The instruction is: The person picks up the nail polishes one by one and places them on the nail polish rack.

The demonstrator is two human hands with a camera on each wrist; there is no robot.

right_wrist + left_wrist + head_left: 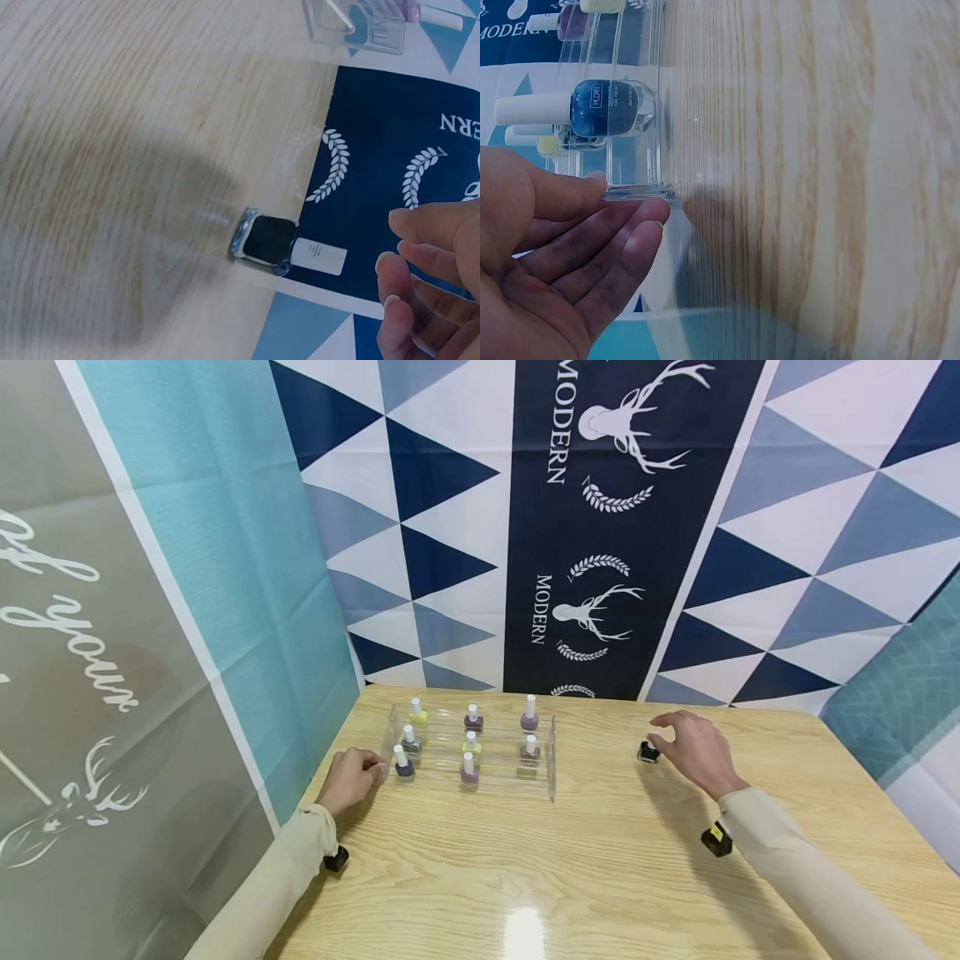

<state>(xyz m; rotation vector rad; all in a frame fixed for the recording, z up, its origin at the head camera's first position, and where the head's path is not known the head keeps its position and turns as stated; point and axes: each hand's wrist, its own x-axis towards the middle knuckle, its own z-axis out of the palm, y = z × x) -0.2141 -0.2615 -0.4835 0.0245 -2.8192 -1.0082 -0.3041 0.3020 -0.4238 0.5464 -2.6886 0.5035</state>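
A clear acrylic nail polish rack stands on the table, holding several white-capped bottles in stepped rows. My left hand is at the rack's left end; in the left wrist view its thumb and fingers pinch the clear side panel. Just beside that hand is a dark blue nail polish bottle on the front row. To the right, a black nail polish bottle with a white cap stands alone on the table. My right hand hovers by its cap, fingers loosely bent and apart from it in the right wrist view.
The wooden table has its back edge against a patterned cloth backdrop. A teal and grey cloth hangs along the left side. Among the racked bottles are a yellow one and a purple one.
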